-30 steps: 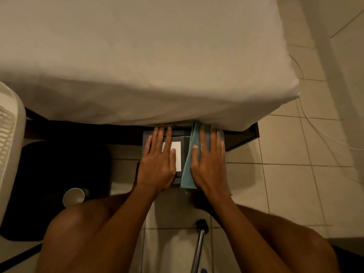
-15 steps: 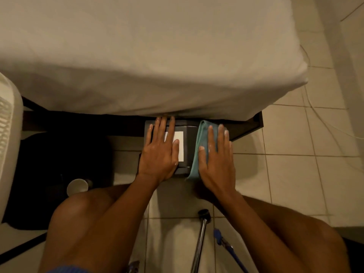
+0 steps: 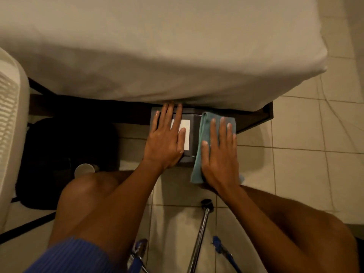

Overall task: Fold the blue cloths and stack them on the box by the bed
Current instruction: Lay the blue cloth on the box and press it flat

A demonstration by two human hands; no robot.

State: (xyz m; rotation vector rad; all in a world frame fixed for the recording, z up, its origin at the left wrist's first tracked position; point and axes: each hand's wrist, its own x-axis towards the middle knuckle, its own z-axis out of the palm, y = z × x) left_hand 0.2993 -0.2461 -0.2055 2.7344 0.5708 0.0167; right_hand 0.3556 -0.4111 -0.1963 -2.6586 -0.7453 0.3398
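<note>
The bed (image 3: 157,46) overhangs the dark box (image 3: 194,134) on the floor. My left hand (image 3: 167,140) lies flat, fingers spread, on the box top, gripping nothing. My right hand (image 3: 220,154) presses flat, fingers extended, on the folded blue cloth (image 3: 203,134) along the box's right side.

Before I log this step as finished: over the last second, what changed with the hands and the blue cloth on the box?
The right hand slid the folded blue cloth a little out from under the bed's edge, toward the person, so that its far end now shows; its near end hangs past the box. Nothing was gripped or let go. The left hand stayed flat on the box, fingertips at the bed sheet.
</note>
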